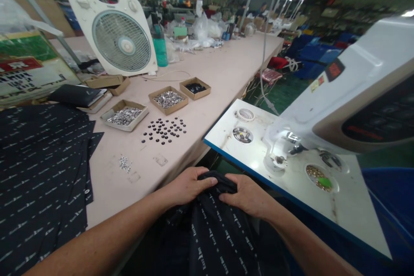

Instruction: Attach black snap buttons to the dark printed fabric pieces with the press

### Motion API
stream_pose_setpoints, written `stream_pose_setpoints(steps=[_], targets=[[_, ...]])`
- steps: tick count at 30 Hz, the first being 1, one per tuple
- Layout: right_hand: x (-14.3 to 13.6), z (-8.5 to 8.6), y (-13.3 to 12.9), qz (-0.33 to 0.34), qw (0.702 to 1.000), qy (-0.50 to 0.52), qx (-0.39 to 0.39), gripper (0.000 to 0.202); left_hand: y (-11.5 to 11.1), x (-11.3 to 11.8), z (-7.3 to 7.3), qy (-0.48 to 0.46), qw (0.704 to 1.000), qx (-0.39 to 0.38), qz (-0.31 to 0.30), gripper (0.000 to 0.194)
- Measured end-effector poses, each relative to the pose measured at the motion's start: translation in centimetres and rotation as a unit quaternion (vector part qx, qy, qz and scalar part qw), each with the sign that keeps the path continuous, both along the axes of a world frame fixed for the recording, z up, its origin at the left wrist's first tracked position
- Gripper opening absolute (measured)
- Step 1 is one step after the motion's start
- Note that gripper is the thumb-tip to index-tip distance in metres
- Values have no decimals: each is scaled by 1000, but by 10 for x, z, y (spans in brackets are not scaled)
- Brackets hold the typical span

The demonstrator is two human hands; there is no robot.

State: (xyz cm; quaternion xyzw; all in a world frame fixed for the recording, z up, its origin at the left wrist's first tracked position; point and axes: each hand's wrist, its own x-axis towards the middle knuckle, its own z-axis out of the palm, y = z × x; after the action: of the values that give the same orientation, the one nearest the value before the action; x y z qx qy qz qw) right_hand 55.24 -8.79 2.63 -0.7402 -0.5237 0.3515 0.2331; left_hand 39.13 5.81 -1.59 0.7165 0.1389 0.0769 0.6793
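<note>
Black fabric with rows of white printed lettering hangs in front of me, its upper edge bunched between both hands. My left hand is closed on that edge, thumb lying on top. Close beside it, my right hand pinches the same edge from the other side. To the left on the table lies more of the printed black fabric, with a small round snap near its border. Dark round snap caps are spread on the table, and small silvery pieces lie nearer to me.
A white snap-setting machine stands at right on a white board with recessed cups of parts. Cardboard trays of metal pieces sit on the pink table. Behind are a box fan and a teal bottle.
</note>
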Motion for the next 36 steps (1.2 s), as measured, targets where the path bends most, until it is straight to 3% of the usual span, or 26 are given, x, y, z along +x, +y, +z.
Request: stream_pose_setpoints(steps=[5,10,14,17,23,30,36], targets=[[-9,20,4,20,988,-121,95,10,-1,8,9,-66,996,33,53,35],[-15,26,1,11,989,-82,126,14,-3,7,11,-100,993,-41,49,37],[-16,22,-4,-1,994,21,105,18,-5,2,8,-86,995,-40,30,40],[-18,14,-8,-20,991,85,101,25,-10,0,6,-72,996,-3,50,41],[-21,0,-6,-81,988,92,90,36,-19,1,3,-68,992,41,101,45],[-28,0,1,-98,989,60,90,33,-15,-11,8,-34,995,-94,21,47],[-34,-2,6,-71,994,17,83,28,-8,-25,-10,17,980,-198,-22,35]])
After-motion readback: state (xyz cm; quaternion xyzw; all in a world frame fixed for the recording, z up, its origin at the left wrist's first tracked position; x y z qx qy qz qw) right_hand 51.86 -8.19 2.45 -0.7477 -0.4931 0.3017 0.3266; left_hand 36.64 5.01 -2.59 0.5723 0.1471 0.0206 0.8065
